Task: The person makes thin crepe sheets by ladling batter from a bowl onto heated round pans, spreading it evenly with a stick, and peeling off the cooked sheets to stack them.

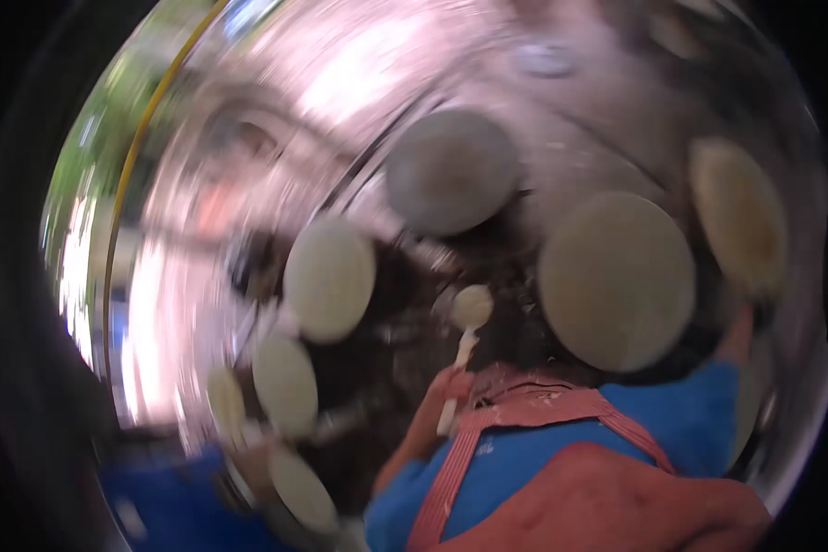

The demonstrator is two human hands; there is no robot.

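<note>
Blur covers much of the head view. My left hand point(453, 385) is closed around the pale handle of a ladle point(472, 308), whose round cream-coloured bowl points away from me. Off to the right, my right forearm reaches up to the lower edge of a tan oval disc point(741, 216). My right hand point(753, 299) is smeared there, its fingers hidden. Between my hands lies a large round grey-beige disc point(616, 281), perhaps a griddle. Beyond it sits another round disc point(455, 170) with a browner middle.
Several pale round discs curve down the left, among them one farther up point(329, 279) and one lower point(285, 386). Another person's blue sleeve point(184, 497) is at the lower left. A yellow cable or hose point(138, 138) runs along the left edge. Dark surface shows between the discs.
</note>
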